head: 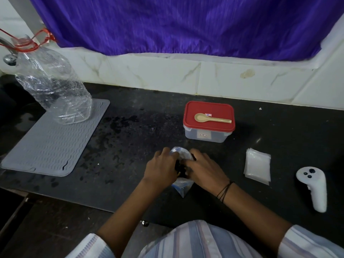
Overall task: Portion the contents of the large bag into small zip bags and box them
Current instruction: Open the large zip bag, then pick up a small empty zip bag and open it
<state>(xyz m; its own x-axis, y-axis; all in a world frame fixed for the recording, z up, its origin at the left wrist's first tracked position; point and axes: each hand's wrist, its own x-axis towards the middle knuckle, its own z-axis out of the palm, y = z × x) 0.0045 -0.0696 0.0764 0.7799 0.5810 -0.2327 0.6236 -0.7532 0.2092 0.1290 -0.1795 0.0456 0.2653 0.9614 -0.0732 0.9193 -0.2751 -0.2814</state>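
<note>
Both hands meet over the large bag (181,187), which lies on the dark desk (130,146) near its front edge, in the middle of the view. The left hand (161,167) has its fingers curled down over the bag's upper left side, gripping the clear plastic. The right hand (202,169) lies over the bag's right side with fingers bent inward, pinching the plastic next to the left hand's fingertips. Dark contents show in the gap between the two hands; the bag's lower corner pokes out below the wrists.

Behind the hands stands a box (208,131) with a red lid (208,108) closed on it, and a beige spoon (212,118) lies on the lid. To the right of the hands, apart from them, a stack of small zip bags (257,165) rests flat on the desk. Farther right lies a white controller (314,187). At the left, a crumpled clear bottle (52,84) stands on a grey mat (50,146).
</note>
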